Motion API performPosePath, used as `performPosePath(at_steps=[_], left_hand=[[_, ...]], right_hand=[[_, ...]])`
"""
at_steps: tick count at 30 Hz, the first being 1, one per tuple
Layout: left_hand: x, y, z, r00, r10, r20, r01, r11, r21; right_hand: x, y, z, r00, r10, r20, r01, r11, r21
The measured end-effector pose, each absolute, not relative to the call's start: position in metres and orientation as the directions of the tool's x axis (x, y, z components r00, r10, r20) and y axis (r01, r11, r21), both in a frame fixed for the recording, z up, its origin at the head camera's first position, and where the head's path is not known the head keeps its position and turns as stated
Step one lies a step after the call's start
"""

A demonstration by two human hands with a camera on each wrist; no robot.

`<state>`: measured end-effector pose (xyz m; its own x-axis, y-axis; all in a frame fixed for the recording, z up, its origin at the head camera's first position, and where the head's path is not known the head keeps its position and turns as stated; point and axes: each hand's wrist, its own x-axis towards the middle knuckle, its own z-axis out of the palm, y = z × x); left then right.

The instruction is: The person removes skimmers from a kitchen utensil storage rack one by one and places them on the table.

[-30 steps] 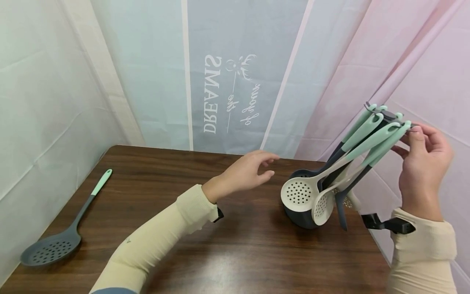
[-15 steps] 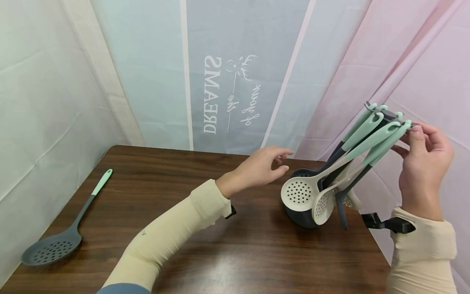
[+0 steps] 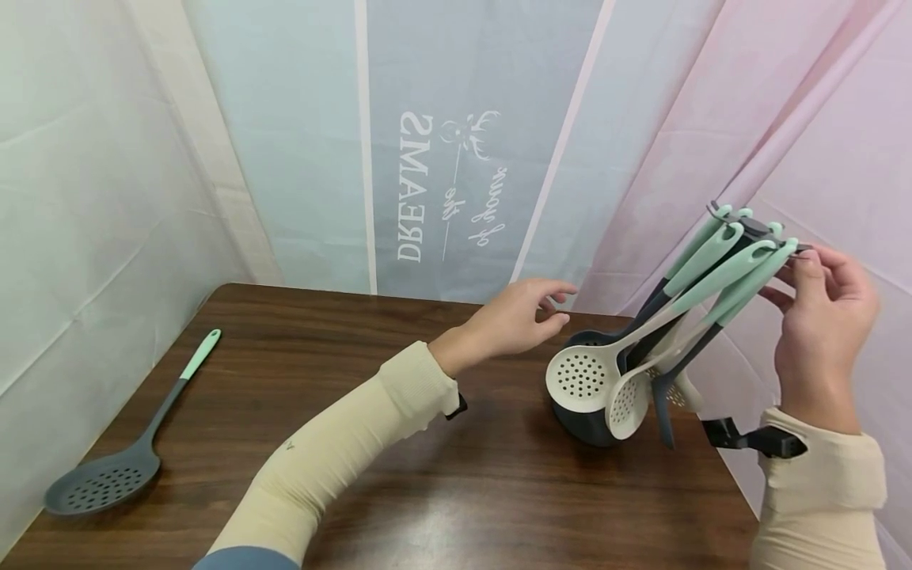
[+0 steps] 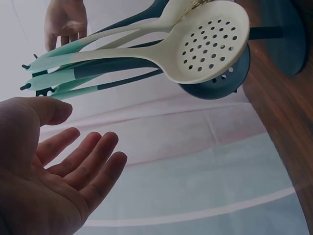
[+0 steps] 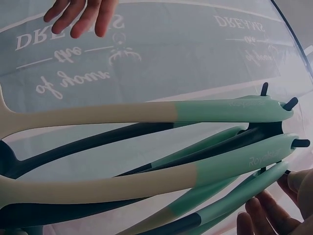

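A dark utensil stand with a round base (image 3: 587,427) and hooks on top (image 3: 754,227) stands at the table's right. Several utensils with mint handles hang on it, among them a cream skimmer (image 3: 580,378) with round holes, a smaller cream slotted spoon (image 3: 628,404) and dark ones behind. My right hand (image 3: 826,324) pinches a hook at the top of the stand, beside a mint handle end. To the left of the stand, my left hand (image 3: 520,317) hovers with fingers apart and loosely bent, holding nothing. The left wrist view shows its palm (image 4: 54,196) below the handles.
A dark grey slotted skimmer (image 3: 107,479) with a mint handle lies at the left of the wooden table (image 3: 427,507). A printed cloth (image 3: 456,158) hangs behind the table's back edge, with pale fabric at both sides.
My left hand has moved right, closer to the stand, slowing in the last half second. My right hand keeps its hold at the top, and the stand stays where it was.
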<state>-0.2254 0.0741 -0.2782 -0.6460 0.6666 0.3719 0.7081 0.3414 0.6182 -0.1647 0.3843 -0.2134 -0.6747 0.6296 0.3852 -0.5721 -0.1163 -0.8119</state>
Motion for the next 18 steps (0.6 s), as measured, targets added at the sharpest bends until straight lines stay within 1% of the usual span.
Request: performPosePath(at_steps=[4, 10, 18], left_hand=[[-0.226, 0.079, -0.275, -0.651, 0.671, 0.354, 0.695, 0.34, 0.633], [-0.228, 0.094, -0.27, -0.633, 0.67, 0.388, 0.708, 0.298, 0.64], [-0.228, 0.118, -0.261, -0.622, 0.666, 0.412, 0.726, 0.292, 0.623]], right_hand=[[-0.163, 0.384, -0.214, -0.673, 0.627, 0.391, -0.575, -0.111, -0.811], [-0.163, 0.385, -0.212, -0.677, 0.623, 0.392, -0.581, -0.125, -0.804], [-0.165, 0.388, -0.212, -0.675, 0.618, 0.404, -0.599, -0.138, -0.789]])
